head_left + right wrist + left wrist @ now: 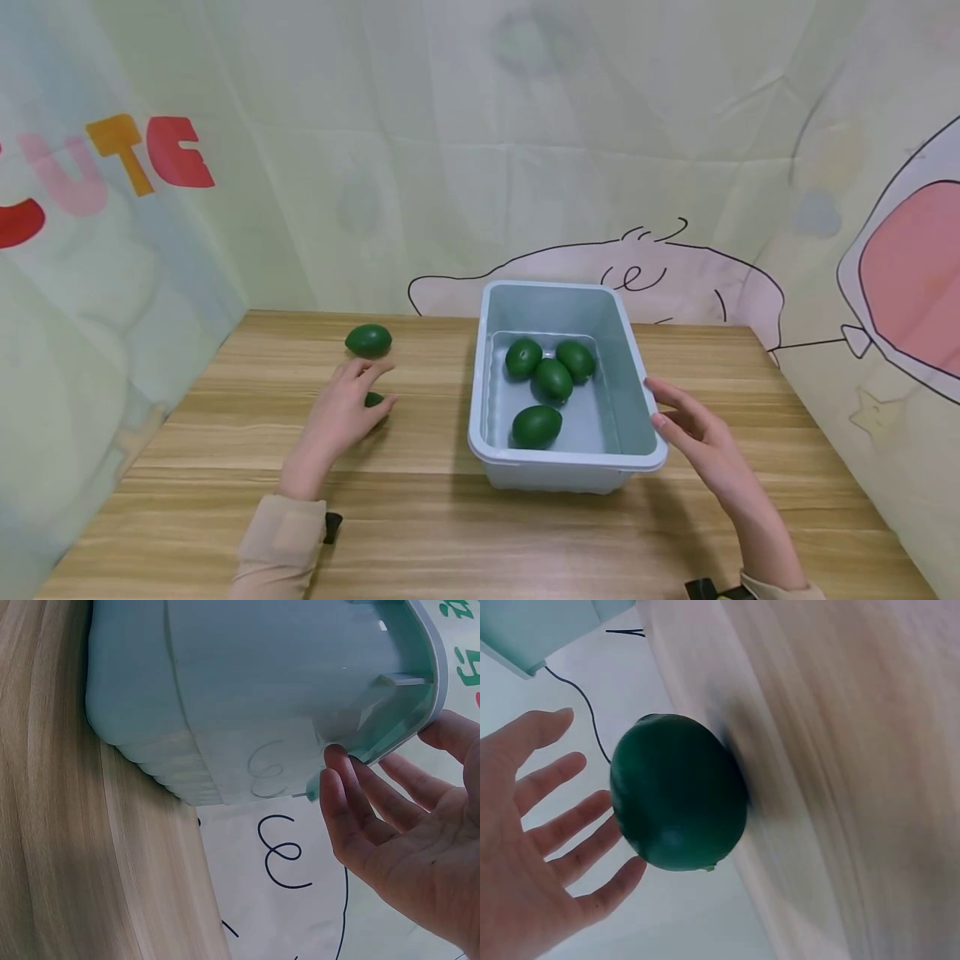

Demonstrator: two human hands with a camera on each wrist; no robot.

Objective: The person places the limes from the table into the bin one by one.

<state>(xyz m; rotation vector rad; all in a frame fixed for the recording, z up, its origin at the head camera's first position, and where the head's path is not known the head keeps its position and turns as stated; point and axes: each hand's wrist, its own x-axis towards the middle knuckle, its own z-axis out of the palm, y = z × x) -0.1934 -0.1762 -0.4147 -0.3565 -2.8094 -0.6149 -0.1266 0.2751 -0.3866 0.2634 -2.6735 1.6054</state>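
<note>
My left hand (343, 408) is over the left part of the table, fingers spread and slightly bent. Partly hidden beneath it is a dark green, lemon-shaped fruit (372, 400). The left wrist view shows this fruit (679, 793) large on the wood, fingertips right beside it and the palm facing it. A second such fruit (368, 341) lies just beyond the fingers. My right hand (701, 446) grips the right rim of a pale blue plastic bin (566, 461), thumb at the lip and fingers curled under it. Several green fruits (537, 427) rest on the bin floor.
The bin stands on a wood-grain table (420, 525), right of centre. A printed fabric backdrop (360, 167) with letters and cartoon drawings rises behind the table's back edge and along both sides.
</note>
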